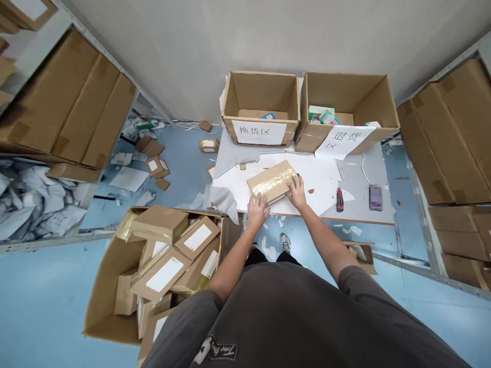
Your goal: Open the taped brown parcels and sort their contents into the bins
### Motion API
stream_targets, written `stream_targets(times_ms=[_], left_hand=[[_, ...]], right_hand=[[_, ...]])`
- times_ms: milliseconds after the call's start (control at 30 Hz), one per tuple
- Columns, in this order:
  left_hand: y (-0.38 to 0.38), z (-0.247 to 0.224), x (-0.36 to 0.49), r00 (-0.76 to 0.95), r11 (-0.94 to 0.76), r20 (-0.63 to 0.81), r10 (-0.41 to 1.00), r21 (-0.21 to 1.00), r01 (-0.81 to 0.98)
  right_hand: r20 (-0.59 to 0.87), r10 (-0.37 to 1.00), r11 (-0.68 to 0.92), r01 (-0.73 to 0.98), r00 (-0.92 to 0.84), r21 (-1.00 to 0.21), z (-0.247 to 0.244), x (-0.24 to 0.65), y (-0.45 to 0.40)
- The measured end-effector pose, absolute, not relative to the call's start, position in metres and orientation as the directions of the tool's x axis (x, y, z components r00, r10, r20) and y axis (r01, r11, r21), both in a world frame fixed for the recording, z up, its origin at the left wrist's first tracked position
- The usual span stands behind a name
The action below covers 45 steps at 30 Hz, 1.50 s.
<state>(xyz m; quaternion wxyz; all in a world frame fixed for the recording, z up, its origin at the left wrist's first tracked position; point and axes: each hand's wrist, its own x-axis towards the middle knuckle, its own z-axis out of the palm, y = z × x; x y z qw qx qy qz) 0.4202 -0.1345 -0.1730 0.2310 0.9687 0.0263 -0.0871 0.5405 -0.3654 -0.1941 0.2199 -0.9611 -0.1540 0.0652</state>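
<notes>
At far left, a large closed carton (69, 102) stands on a shelf above crumpled paper (42, 199). Next, an open carton (103, 291) on the floor holds a heap of sealed parcels (161, 222), several with white labels.

The left hand (258, 209) has its fingers curled over the near left corner of a taped cardboard box (273, 179), which lies slantwise near the front edge of the white surface (374, 174). Behind it stands an open box marked 换货区 (228, 131). The right hand (296, 193) is partly closed around the taped box's right end, fingers on its top. Behind and to the right stands an open box marked 退货区 (306, 138), with green-and-pink packs (328, 117) inside. Farther right lie a red-and-black utility knife (339, 200) and a smartphone (376, 198); beyond, more cartons (452, 138) fill a rack.
</notes>
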Motion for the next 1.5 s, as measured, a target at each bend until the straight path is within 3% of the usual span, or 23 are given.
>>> stream_targets(times_ms=[133,267,400,533,700,833,1033,1133,1400,1500], left_hand=[[-0.083,-0.155,0.468,0.99,-0.872,-0.139,-0.019,0.487,0.051],[-0.053,-0.144,0.529,0.937,-0.861,-0.201,-0.284,0.483,-0.158],[-0.054,-0.145,0.544,0.846,-0.881,-0.337,-0.413,0.385,-0.277],[-0.065,-0.152,0.513,0.879,-0.918,-0.339,-0.335,0.329,-0.222],[-0.114,-0.161,0.453,0.94,-0.955,-0.316,-0.129,0.295,-0.032],[-0.161,-0.168,0.427,0.957,-0.937,-0.289,0.007,0.333,0.108],[-0.16,-0.178,0.425,0.938,-0.829,-0.346,0.001,0.525,0.195],[-0.151,-0.174,0.429,0.934,-0.798,-0.358,0.005,0.561,0.219],[-0.104,-0.113,0.493,0.995,-0.754,-0.081,-0.055,0.657,0.011],[-0.089,-0.097,0.523,0.999,-0.767,-0.047,0.013,0.641,0.04]], right_hand=[[-0.078,0.284,-0.892,0.233,0.956,-0.387,-0.166,0.538,-0.358],[-0.097,0.144,-0.879,0.083,0.985,-0.47,-0.156,0.497,-0.329],[-0.311,0.204,-0.838,0.001,0.928,-0.546,-0.169,0.452,-0.288],[-0.386,0.21,-0.84,-0.037,0.898,-0.541,-0.175,0.449,-0.283],[-0.31,0.345,-0.836,0.14,0.886,-0.53,-0.169,0.473,-0.332],[-0.286,0.399,-0.838,0.22,0.871,-0.499,-0.173,0.475,-0.355],[-0.238,0.383,-0.808,0.199,0.893,-0.554,-0.189,0.468,-0.354],[-0.224,0.382,-0.802,0.202,0.896,-0.562,-0.185,0.472,-0.353],[-0.043,0.44,-0.777,0.356,0.897,-0.518,-0.11,0.543,-0.341],[0.016,0.442,-0.76,0.384,0.897,-0.525,-0.09,0.579,-0.334]])
